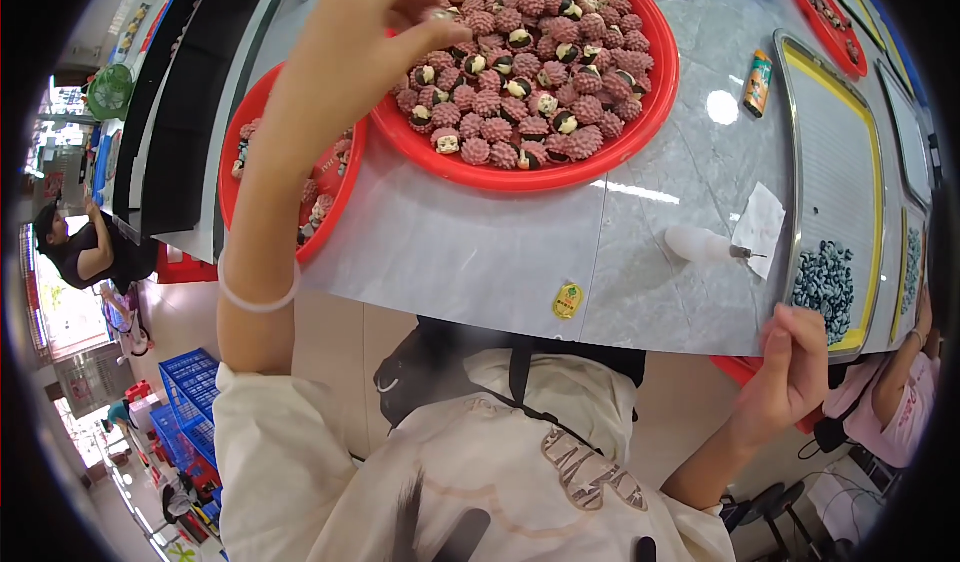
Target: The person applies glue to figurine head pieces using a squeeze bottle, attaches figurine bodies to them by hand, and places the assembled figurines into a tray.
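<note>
The left hand (365, 37) reaches far over the tabletop (480, 252) to the big red tray (655, 112), which is heaped with small pink scaly pieces (540, 62), some showing dark and cream centres. Its fingertips (445, 22) are pinched together on one piece at the tray's left far part, so the grip is clenched on a piece, though the piece itself is mostly hidden under the fingers. A pale bangle (258, 297) sits on that wrist.

Under the left forearm lies a second red tray (330, 177), at the left edge of the tabletop, holding more of the same pieces.

The right hand (790, 367) is at the near right edge of the tabletop, fingers curled; I cannot tell whether it holds anything. Just beyond it a metal tray with a yellow rim (835, 142) carries a heap of dark beads (825, 277).

Between the trays, on the grey marbled top, lie a white squeeze bottle (700, 245) with a thin nozzle, a scrap of white paper (760, 227) touching the nozzle end, and farther off a small orange tube (759, 82). A yellow sticker (567, 301) is near the front edge.

Another person's arm in a pink sleeve (905, 402) shows at the far right.
</note>
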The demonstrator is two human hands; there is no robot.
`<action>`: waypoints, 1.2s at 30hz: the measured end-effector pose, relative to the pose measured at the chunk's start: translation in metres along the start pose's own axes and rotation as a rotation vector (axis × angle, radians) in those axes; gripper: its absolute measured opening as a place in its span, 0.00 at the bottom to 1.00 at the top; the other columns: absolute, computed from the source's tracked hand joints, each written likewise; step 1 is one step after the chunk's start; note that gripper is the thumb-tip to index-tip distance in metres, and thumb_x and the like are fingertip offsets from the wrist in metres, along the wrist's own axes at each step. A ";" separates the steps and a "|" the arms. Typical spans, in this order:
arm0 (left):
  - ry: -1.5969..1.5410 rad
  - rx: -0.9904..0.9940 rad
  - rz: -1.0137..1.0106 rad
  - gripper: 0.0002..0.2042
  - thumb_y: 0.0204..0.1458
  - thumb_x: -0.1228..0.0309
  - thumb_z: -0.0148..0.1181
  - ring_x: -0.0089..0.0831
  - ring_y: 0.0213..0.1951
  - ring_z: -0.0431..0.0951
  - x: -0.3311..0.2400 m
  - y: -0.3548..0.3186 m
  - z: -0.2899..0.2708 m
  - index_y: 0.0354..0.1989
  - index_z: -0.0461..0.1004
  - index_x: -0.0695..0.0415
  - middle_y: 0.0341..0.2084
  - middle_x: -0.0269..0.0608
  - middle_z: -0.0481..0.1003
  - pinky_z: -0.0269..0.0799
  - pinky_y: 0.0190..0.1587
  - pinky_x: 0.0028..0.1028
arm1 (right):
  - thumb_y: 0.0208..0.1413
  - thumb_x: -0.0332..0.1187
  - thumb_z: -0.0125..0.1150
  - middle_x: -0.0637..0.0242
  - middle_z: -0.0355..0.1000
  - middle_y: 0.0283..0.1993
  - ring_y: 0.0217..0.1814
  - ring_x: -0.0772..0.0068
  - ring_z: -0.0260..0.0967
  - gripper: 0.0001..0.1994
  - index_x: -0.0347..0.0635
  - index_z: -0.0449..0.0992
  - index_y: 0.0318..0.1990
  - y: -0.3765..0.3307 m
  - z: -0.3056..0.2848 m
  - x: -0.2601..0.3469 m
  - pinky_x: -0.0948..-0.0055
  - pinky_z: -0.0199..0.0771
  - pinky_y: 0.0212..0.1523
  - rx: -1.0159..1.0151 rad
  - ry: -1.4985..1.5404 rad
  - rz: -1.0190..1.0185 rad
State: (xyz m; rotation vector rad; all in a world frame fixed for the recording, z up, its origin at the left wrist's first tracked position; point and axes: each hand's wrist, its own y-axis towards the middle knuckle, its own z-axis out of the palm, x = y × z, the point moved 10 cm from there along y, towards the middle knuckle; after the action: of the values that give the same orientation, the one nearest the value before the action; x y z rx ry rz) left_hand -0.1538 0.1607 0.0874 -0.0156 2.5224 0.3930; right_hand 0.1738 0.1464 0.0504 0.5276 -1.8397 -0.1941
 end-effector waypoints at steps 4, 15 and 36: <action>-0.498 0.028 0.005 0.11 0.36 0.79 0.59 0.25 0.32 0.70 -0.020 -0.035 0.017 0.31 0.68 0.63 0.30 0.41 0.70 0.67 0.36 0.22 | 0.45 0.23 0.51 0.63 0.65 0.33 0.30 0.77 0.59 0.10 0.32 0.68 0.37 0.023 0.038 0.002 0.82 0.58 0.34 -0.015 -0.016 -0.022; -1.569 0.140 -0.340 0.13 0.37 0.74 0.62 0.33 0.33 0.72 -0.054 -0.111 0.124 0.32 0.69 0.63 0.33 0.50 0.70 0.69 0.35 0.26 | 0.43 0.41 0.60 0.59 0.66 0.26 0.29 0.75 0.63 0.24 0.33 0.60 0.42 0.008 0.052 -0.009 0.82 0.61 0.30 0.159 0.331 0.296; -1.531 0.092 -0.524 0.21 0.38 0.60 0.62 0.28 0.29 0.71 -0.068 -0.125 0.145 0.36 0.65 0.62 0.31 0.47 0.68 0.68 0.28 0.18 | 0.44 0.46 0.54 0.52 0.64 0.29 0.28 0.70 0.58 0.23 0.31 0.64 0.37 0.008 0.024 0.046 0.75 0.60 0.29 0.242 -0.062 -0.183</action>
State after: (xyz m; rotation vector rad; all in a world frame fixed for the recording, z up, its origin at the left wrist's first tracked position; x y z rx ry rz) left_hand -0.0059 0.0769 -0.0243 -0.2352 0.9533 -0.0027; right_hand 0.1380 0.1292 0.0852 0.8689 -1.8859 -0.1118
